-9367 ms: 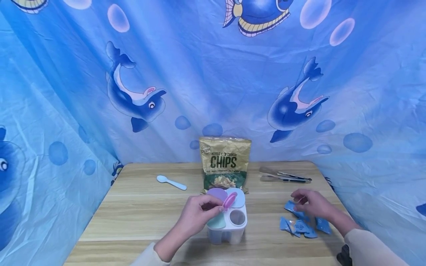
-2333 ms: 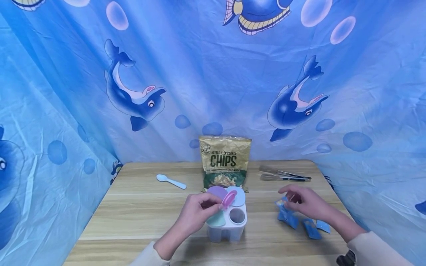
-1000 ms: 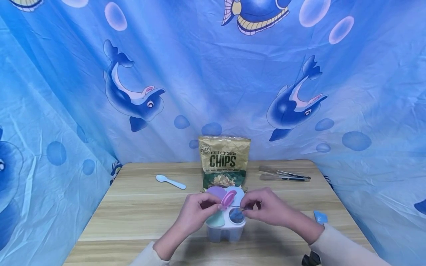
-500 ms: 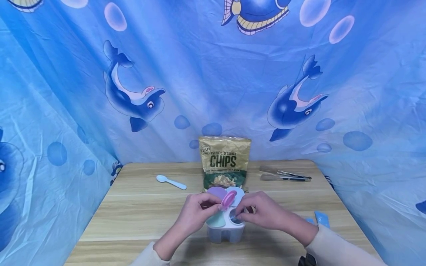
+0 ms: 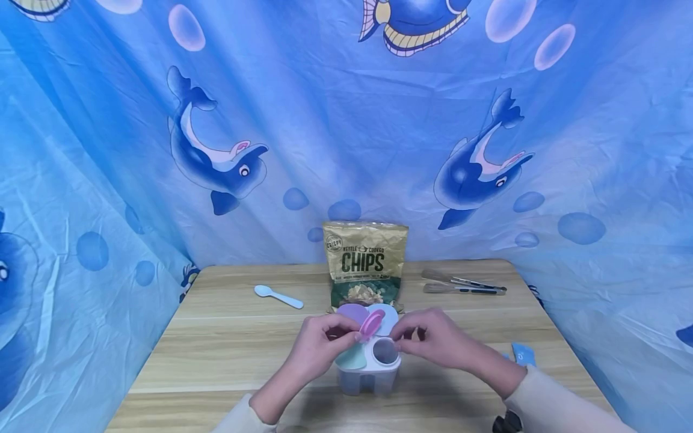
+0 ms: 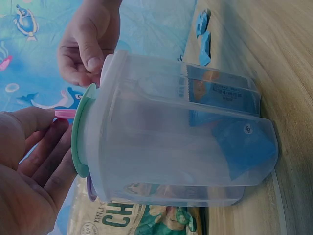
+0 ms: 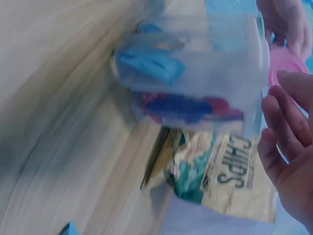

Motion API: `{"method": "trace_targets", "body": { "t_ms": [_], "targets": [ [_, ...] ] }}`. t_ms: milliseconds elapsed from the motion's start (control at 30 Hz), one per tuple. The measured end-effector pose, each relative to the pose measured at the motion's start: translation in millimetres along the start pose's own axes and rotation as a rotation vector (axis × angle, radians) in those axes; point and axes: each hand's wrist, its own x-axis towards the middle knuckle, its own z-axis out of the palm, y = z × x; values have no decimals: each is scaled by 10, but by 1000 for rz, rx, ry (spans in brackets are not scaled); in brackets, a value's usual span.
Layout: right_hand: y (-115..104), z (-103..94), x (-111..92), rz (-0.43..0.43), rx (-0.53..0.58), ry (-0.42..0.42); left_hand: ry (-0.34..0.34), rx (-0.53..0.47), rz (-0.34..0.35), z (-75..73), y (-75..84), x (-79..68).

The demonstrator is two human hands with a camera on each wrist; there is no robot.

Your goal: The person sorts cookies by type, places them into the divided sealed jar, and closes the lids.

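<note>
My left hand point(image 5: 319, 346) pinches a pink lid point(image 5: 372, 325), held tilted above a clear plastic container point(image 6: 151, 152) with a white top. Purple point(image 5: 351, 311), pale blue point(image 5: 387, 320) and mint point(image 5: 352, 358) lids cover its other compartments. The front right compartment is uncovered, and my right hand point(image 5: 438, 340) is beside its rim. In the right wrist view those fingers are loosely bent, with nothing seen between them. Blue snack packets point(image 6: 222, 95) show through the container's wall near the bottom. Something red and blue point(image 7: 188, 108) fills another compartment.
A chips bag point(image 5: 366, 264) stands right behind the container. A light blue spoon point(image 5: 278, 296) lies to the left on the wooden table point(image 5: 216, 361). Tongs point(image 5: 465, 288) lie at the back right. More blue packets point(image 5: 523, 353) lie right, partly behind my right forearm.
My right hand carried blue packets from the pile at the right, let them go into the uncovered compartment and drew back to its rim. My left hand keeps the pink lid in place.
</note>
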Motion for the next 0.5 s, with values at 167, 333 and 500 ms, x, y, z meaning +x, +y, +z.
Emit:
{"method": "trace_targets", "body": {
  "t_ms": [167, 333, 500],
  "targets": [
    [150, -228, -145, 143, 20, 12, -5, 3, -9, -1, 2, -1],
    [426, -442, -357, 257, -31, 6, -4, 11, -10, -5, 2, 5],
    [701, -575, -584, 314, -80, -11, -2, 12, -19, -8, 2, 4]
  ]
}}
